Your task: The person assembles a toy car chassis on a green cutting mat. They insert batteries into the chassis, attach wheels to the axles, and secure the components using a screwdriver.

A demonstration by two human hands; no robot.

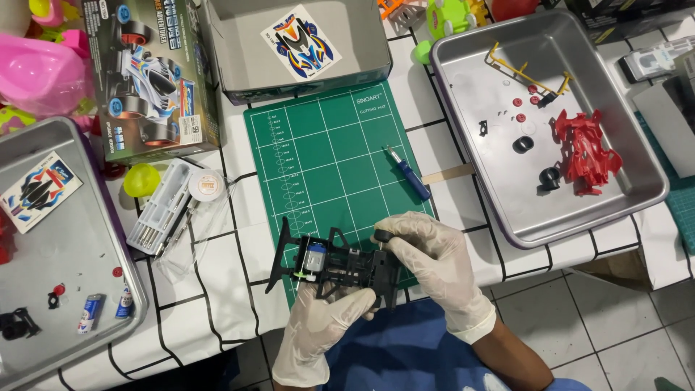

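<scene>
Two gloved hands, your left hand (322,322) and right hand (434,264), are closed around the black toy car frame (333,262), held over the green mat's (326,145) near edge. Squeeze unevenly and it could tip, dropping off the bench (217,268).

The near half of the green cutting mat (326,156) is occupied by a black toy car chassis (329,264) held between the left hand (326,318) and right hand (434,264). Open mat is left toward the far edge, broken only by a blue-handled tool (409,174) at its right margin. Passage to the right is blocked by a steel tray (637,195), to the left by a clear tool case (159,206) and a second tray (87,239). The far edge is walled by a grey box (239,51).
</scene>
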